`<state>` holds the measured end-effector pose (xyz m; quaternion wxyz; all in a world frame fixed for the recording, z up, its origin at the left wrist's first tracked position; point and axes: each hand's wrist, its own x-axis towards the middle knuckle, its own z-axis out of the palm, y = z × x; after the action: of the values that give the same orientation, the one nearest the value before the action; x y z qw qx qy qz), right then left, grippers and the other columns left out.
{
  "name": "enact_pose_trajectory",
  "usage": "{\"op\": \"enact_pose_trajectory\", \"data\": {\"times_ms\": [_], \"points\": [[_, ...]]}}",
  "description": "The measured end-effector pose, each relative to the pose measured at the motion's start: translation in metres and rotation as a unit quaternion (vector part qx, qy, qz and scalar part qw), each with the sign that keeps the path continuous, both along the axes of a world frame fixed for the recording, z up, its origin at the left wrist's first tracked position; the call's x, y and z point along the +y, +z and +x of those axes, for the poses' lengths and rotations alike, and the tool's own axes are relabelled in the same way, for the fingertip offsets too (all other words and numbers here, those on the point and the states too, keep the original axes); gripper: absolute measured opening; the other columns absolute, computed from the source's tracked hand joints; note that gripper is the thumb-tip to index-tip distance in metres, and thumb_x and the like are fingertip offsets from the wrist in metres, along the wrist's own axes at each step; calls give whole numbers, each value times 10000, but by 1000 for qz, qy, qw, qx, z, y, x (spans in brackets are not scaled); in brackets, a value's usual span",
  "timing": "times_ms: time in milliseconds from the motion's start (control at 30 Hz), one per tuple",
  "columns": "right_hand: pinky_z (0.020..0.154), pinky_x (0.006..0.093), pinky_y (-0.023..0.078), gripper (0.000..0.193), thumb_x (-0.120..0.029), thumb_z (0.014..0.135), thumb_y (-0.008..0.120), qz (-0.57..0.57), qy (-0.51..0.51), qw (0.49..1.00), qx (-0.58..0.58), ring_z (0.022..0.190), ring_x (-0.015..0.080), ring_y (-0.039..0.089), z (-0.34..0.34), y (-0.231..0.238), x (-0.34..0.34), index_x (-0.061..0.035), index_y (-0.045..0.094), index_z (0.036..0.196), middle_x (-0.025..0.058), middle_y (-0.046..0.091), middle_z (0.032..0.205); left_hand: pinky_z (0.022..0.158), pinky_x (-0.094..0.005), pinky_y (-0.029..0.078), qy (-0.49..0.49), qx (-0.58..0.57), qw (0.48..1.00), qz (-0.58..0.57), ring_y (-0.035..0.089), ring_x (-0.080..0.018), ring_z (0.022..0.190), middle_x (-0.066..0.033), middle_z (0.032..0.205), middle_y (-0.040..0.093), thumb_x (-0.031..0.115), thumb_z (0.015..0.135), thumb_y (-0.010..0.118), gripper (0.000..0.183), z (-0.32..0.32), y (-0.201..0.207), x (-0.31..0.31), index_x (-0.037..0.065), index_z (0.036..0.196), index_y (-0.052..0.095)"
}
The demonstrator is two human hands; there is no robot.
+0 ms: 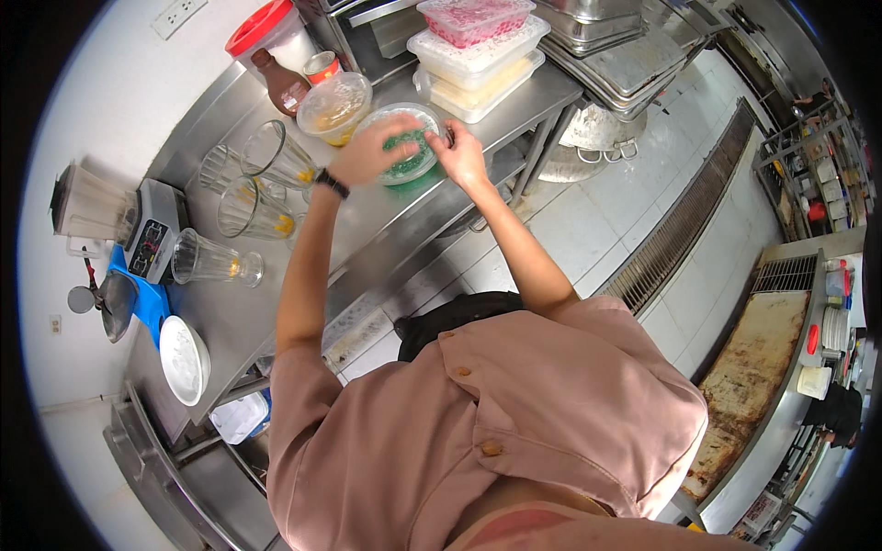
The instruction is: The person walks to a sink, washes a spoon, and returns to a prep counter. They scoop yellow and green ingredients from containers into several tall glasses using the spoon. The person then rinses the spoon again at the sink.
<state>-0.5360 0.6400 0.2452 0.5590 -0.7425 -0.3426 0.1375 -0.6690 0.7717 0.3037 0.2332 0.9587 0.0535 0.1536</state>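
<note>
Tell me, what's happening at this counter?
A person is handling a round clear container of something green on a steel counter. The left hand, blurred, is over its top; the right hand is at its rim. Several glasses, some with yellow pieces inside, are to the left, with a blender beyond them.

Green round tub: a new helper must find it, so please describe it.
On the steel counter, look right of the clear glasses. The green tub is round, with the left hand over it and the right hand at its rim; its green colour sets it apart from the yellow tub beside it.
</note>
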Motion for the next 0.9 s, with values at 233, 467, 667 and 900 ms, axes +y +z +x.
{"op": "enact_pose_trajectory", "data": {"times_ms": [233, 467, 667, 900], "points": [[659, 377, 466, 421, -398, 784, 643, -63, 6, 992, -105, 688, 296, 607, 22, 10, 32, 3, 604, 907, 166, 613, 728, 801, -464, 444, 288, 41, 953, 86, 562, -331, 942, -136, 948, 608, 331, 924, 389, 349, 76, -43, 39, 61, 929, 609], [641, 354, 464, 268, -208, 761, 701, 56, 14, 994, -90, 673, 281, 588, 23, 5, 51, 9, 597, 880, 177, 611, 765, 756, -452, 443, 266, -87, 956, 83, 556, -346, 867, -143, 899, 588, 266, 898, 457, 264, 75, -53, 40, 45, 856, 595], [615, 294, 448, 240, -138, 769, 705, 130, 25, 987, -89, 644, 192, 553, 25, -4, 50, 16, 607, 925, 107, 594, 737, 709, -439, 415, 240, -157, 958, 20, 542, -353, 820, -157, 851, 556, 208, 894, 493, 217, 74, -50, 37, 6, 851, 556], [626, 208, 374, 166, -180, 849, 640, 198, 147, 960, 134, 677, 59, 432, 29, -11, 47, -22, 606, 883, -37, 496, 713, 706, -449, 421, 254, -192, 946, 63, 542, -355, 819, -147, 832, 558, 205, 898, 470, 223, 76, -36, 29, 21, 816, 565]]}}
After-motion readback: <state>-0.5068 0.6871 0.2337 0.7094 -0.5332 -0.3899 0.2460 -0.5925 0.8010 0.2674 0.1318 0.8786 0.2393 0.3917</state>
